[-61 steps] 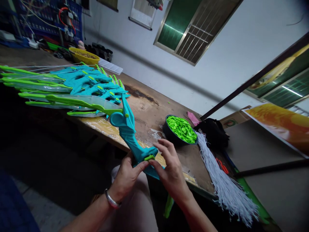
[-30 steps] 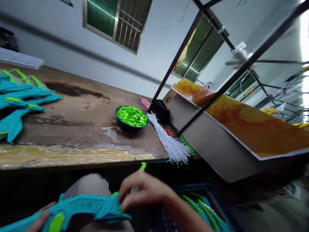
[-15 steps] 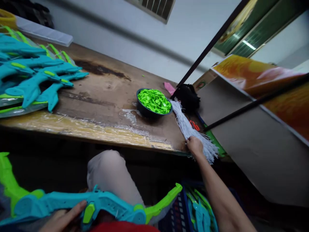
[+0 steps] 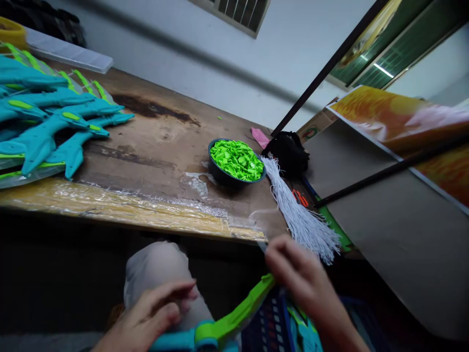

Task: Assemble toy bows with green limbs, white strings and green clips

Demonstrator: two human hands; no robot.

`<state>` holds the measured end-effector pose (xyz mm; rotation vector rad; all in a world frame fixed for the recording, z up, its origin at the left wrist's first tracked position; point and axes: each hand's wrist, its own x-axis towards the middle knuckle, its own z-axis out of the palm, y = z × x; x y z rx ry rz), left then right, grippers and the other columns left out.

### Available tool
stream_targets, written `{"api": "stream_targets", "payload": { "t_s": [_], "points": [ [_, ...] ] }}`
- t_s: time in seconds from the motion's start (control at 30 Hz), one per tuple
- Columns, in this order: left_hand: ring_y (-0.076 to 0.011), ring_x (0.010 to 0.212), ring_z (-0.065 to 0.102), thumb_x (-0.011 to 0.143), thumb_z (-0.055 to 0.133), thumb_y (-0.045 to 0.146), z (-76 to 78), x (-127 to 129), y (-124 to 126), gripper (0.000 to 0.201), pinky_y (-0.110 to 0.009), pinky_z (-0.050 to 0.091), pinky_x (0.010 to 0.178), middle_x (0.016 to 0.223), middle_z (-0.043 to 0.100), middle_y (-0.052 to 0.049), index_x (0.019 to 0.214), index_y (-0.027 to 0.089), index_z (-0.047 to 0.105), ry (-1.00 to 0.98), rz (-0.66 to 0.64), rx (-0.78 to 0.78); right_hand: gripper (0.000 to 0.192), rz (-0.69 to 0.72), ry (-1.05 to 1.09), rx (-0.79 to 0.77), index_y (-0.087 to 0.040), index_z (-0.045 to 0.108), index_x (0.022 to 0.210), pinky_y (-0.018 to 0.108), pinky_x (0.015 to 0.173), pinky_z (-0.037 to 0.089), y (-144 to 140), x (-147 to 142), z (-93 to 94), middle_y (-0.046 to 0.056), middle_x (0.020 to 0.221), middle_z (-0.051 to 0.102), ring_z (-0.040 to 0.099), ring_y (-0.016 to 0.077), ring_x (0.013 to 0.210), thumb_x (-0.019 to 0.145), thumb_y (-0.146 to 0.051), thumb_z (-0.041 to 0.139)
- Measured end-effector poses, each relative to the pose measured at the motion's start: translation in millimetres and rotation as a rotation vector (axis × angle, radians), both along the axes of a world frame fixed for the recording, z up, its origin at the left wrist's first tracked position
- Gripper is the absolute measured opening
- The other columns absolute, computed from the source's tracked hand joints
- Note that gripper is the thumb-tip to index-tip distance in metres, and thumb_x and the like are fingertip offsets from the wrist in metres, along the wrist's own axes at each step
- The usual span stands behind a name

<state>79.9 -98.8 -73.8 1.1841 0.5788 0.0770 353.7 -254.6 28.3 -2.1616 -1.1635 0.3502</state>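
Observation:
My right hand [image 4: 293, 266], blurred, is closed with thumb and fingers together at the tip of a toy bow's lime-green limb. A thin white string [image 4: 262, 246] trails from its fingers. The turquoise and green plastic toy bow [image 4: 240, 308] lies low across my lap, mostly cut off by the frame's bottom edge. Above its turquoise part my left hand [image 4: 154, 313] is held with fingers stretched to the right and thumb apart, nothing visible in it. On the bench's right end lies a bundle of white strings [image 4: 293, 210], apart from my right hand.
A dark bowl of small green plastic pieces [image 4: 238, 161] stands on the bench [image 4: 164, 146]. Turquoise bows [image 4: 54, 122] are piled at left. Orange-handled scissors [image 4: 300, 198] and a black cloth item [image 4: 287, 154] lie near the strings. Below right is a blue crate [image 4: 266, 322] holding more bows.
My right hand has left the string bundle and come back toward me to the bow's tip, drawing a string. My left hand has come off the bow's grip and risen; the bow has dropped lower in view.

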Motion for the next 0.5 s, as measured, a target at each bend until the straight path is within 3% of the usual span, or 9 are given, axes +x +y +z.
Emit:
{"api": "stream_targets", "payload": {
  "t_s": [0.07,0.1,0.17,0.23,0.3,0.4,0.47,0.5],
  "points": [
    [-0.0312,0.134,0.054,0.080,0.066,0.070,15.9,38,-4,0.069,-0.047,0.044,0.112,0.144,0.061,-0.008,0.140,0.037,0.059,-0.258,-0.108,-0.205,0.033,0.316,0.214,0.001,-0.024,0.056,0.073,0.025,0.048,0.032,1,-44,-2.3,-0.002,0.061,0.055,0.046,0.0128,0.052,0.097,-0.045,0.053],
    [-0.0301,0.136,0.053,0.084,0.063,0.068,23.0,53,-7,0.065,-0.047,0.041,0.114,0.144,0.061,-0.008,0.140,0.035,0.059,-0.340,-0.122,-0.301,0.032,0.422,0.294,-0.053,-0.023,0.055,0.071,0.024,0.047,0.030,3,-59,-4.9,-0.002,0.060,0.053,0.044,0.0114,0.050,0.096,-0.042,0.054],
    [-0.0282,0.126,0.061,0.095,0.053,0.060,35.1,74,-14,0.046,-0.045,0.043,0.111,0.129,0.070,-0.010,0.123,0.028,0.070,-0.403,-0.078,-0.422,0.033,0.516,0.417,-0.174,-0.022,0.053,0.069,0.024,0.048,0.028,7,-74,-8.6,-0.003,0.059,0.050,0.042,0.0102,0.050,0.093,-0.042,0.058],
    [-0.0254,0.108,0.068,0.102,0.044,0.050,45.5,82,-17,0.042,-0.041,0.049,0.103,0.107,0.075,-0.009,0.098,0.021,0.074,-0.405,-0.030,-0.370,0.036,0.513,0.526,-0.227,-0.021,0.057,0.071,0.024,0.051,0.032,10,-75,-7.9,-0.002,0.063,0.050,0.044,0.0117,0.056,0.094,-0.049,0.056],
    [-0.0222,0.093,0.067,0.103,0.041,0.046,54.7,80,-15,0.043,-0.035,0.053,0.090,0.095,0.072,-0.008,0.086,0.020,0.070,-0.419,-0.044,-0.113,0.047,0.494,0.619,-0.214,-0.021,0.062,0.075,0.025,0.056,0.036,13,-71,-4.0,0.000,0.068,0.052,0.048,0.0140,0.063,0.097,-0.061,0.047],
    [-0.0221,0.089,0.062,0.104,0.037,0.037,63.7,70,-5,0.037,-0.034,0.051,0.081,0.095,0.066,-0.010,0.082,0.020,0.063,-0.465,-0.073,0.504,0.058,0.362,0.607,-0.182,-0.020,0.065,0.082,0.025,0.063,0.042,16,-67,0.5,0.003,0.076,0.059,0.053,0.0162,0.070,0.098,-0.069,0.039],
    [-0.0237,0.087,0.061,0.102,0.037,0.028,62.5,66,0,0.033,-0.036,0.050,0.080,0.092,0.065,-0.011,0.082,0.020,0.062,-0.447,-0.092,0.866,0.057,0.217,0.540,-0.104,-0.020,0.067,0.091,0.028,0.072,0.047,21,-67,0.7,0.005,0.086,0.066,0.060,0.0193,0.080,0.097,-0.071,0.041],
    [-0.0239,0.085,0.061,0.100,0.041,0.025,58.8,67,0,0.030,-0.037,0.050,0.079,0.089,0.066,-0.011,0.082,0.020,0.063,-0.435,-0.108,0.968,0.057,0.166,0.537,-0.056,-0.020,0.068,0.098,0.030,0.079,0.049,25,-68,0.0,0.007,0.094,0.070,0.063,0.0215,0.087,0.097,-0.071,0.042]
  ]
}}
